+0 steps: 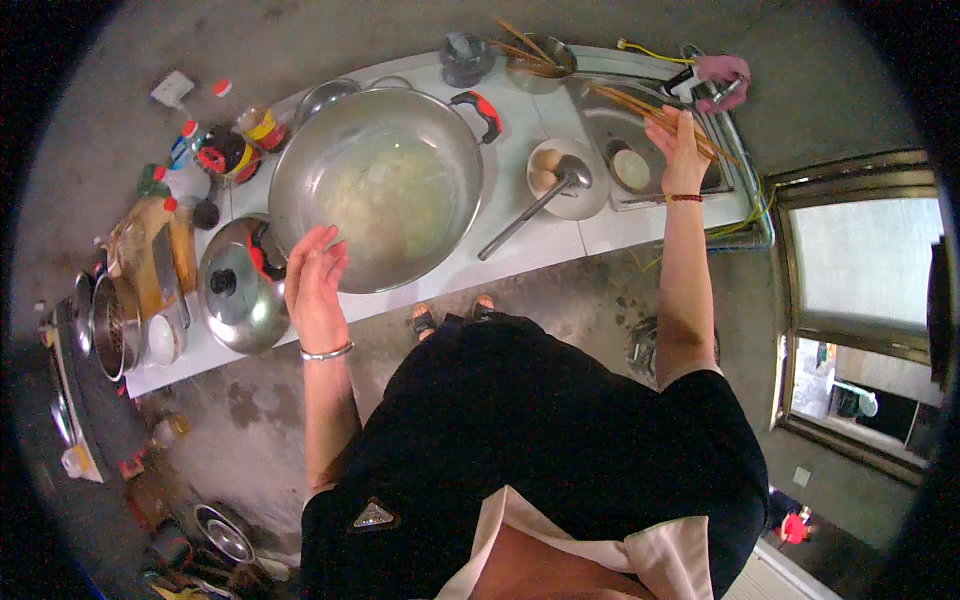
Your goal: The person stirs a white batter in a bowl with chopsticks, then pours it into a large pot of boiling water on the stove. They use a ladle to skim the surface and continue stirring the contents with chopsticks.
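Note:
My right hand [681, 150] is closed around a bundle of wooden chopsticks [645, 109], held above the sink [600, 127]. My left hand [315, 289] has its fingers apart and holds nothing, over the near left rim of a large steel wok [285, 180] with red and black handles. Cloudy pale liquid lies in the wok. Right of it, a white plate [589, 206] carries a bowl with eggs [546, 161] and a steel ladle [525, 221] laid across. A pale round dish [631, 169] sits in the sink below my right hand.
A steel lid [251, 322] lies left of the wok, near a cleaver [166, 262], a cutting board [139, 247], a white bowl [163, 339] and a steel pot [112, 326]. Sauce bottles [229, 154] stand behind. A pot with more chopsticks [536, 75] is beside the sink, near the faucet [682, 86].

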The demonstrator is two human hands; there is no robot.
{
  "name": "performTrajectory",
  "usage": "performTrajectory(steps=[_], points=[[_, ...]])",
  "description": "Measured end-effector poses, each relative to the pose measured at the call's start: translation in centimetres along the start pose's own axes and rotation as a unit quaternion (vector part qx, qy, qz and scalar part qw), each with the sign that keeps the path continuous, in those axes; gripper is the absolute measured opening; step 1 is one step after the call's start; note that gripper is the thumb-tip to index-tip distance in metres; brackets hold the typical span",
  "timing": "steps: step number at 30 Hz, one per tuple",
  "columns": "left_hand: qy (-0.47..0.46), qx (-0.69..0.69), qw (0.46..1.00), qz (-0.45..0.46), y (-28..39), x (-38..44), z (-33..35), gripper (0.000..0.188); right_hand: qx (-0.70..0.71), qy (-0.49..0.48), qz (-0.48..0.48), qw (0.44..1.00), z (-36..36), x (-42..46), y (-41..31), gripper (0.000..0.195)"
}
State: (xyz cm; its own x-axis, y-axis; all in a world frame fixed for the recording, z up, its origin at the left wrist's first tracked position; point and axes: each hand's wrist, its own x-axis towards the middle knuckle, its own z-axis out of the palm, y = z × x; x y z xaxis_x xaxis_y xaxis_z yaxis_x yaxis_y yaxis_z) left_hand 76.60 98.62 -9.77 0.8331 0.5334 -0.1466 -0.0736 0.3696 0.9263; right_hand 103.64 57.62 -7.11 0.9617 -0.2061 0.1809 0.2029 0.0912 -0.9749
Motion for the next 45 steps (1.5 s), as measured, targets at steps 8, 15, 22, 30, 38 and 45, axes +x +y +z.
performTrajectory(steps=[8, 15, 22, 30, 38, 45], points=[[0.034, -0.021, 0.999, 0.014, 0.2, -0.8, -1.4, 0.033, 0.054, -0.237, 0.016, 0.970, 11.8, -7.0, -3.4, 0.038], [0.057, -0.021, 0.998, 0.016, 0.6, -1.4, -2.4, 0.033, 0.115, -0.208, 0.014, 0.971, 9.9, -5.9, -5.3, 0.037], [0.044, -0.021, 0.999, 0.006, -0.3, -0.9, -2.6, 0.033, -0.101, -0.353, 0.058, 0.928, 12.6, -8.9, -3.4, 0.039], [0.041, -0.013, 0.999, 0.024, 0.2, -1.5, -3.0, 0.035, -0.318, -0.424, -0.021, 0.848, 20.1, -12.2, 7.4, 0.031], [0.084, -0.039, 0.995, 0.029, 0.3, -2.0, -4.4, 0.033, -0.177, -0.400, 0.090, 0.895, 22.3, -11.2, 8.3, 0.034], [0.098, -0.038, 0.994, 0.032, 0.0, -2.1, -5.3, 0.034, -0.236, -0.460, 0.113, 0.848, 22.0, -12.9, 7.3, 0.032]])
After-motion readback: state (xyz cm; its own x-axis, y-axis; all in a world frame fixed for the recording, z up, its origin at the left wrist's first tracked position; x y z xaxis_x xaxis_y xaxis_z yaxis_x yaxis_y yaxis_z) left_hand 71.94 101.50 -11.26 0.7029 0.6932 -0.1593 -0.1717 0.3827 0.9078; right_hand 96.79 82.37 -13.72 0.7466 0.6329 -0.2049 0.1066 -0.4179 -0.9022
